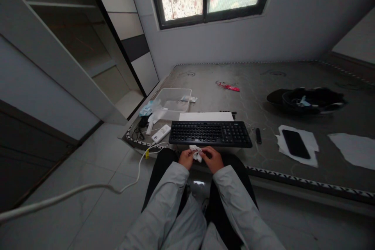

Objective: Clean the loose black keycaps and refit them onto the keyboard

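Observation:
A crumpled white tissue [195, 153] is pinched between my two hands, just in front of the mattress edge and above my lap. My left hand [186, 159] has its fingers closed on the tissue's left side. From the right, my right hand [213, 159] grips the other side with thumb and fingertips. Directly beyond them lies a black keyboard [209, 133], its near edge close to my fingertips. Behind the keyboard is a flat white board or box [206, 116]. A small black stick-shaped object [258, 136] rests to the keyboard's right.
Left of the keyboard are a white power strip [161, 134] with its cable, plastic wrappings [158, 114] and a clear bin [175, 90]. To the right, a phone [295, 144] lies on white paper, with a black cap [310, 101] behind. A red packet [228, 86] lies farther back.

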`<state>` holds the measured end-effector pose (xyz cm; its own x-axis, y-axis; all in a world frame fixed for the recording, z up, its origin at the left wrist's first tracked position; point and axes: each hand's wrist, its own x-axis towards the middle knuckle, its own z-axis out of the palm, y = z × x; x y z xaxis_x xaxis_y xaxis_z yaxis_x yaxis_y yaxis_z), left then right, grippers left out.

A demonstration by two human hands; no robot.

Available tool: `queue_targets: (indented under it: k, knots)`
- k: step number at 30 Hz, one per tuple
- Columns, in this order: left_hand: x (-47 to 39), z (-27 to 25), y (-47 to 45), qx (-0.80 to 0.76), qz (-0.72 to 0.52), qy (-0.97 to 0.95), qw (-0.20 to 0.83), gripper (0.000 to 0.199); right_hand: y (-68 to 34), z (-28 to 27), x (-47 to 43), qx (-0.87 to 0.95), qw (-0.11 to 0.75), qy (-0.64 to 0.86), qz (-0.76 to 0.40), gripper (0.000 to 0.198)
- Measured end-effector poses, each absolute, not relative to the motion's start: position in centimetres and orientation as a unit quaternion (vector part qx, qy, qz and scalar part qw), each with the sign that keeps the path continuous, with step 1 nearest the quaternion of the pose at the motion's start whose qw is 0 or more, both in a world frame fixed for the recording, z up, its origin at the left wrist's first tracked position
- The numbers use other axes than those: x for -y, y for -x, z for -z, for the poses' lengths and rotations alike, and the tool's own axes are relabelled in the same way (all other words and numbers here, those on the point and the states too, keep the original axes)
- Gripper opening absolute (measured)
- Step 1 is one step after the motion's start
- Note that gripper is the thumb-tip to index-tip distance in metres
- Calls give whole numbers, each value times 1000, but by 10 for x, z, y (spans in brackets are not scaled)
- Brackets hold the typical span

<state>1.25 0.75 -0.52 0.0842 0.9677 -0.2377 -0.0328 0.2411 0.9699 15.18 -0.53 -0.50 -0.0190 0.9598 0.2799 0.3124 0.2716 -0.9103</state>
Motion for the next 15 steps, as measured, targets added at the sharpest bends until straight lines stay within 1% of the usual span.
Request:
queue_targets:
  k: [6, 11, 15]
  knots:
    - [-10, 11, -10, -526, -440, -465, 560, 25, -152, 6, 5, 622, 496, 497, -347, 19]
    - [-10, 13, -7, -540, -447, -433, 567, 27, -151, 6, 6, 620, 497, 469, -387, 30]
    - [-10, 13, -7, -544, -448, -435, 561, 25, -150, 7, 6, 618, 490, 473, -394, 34]
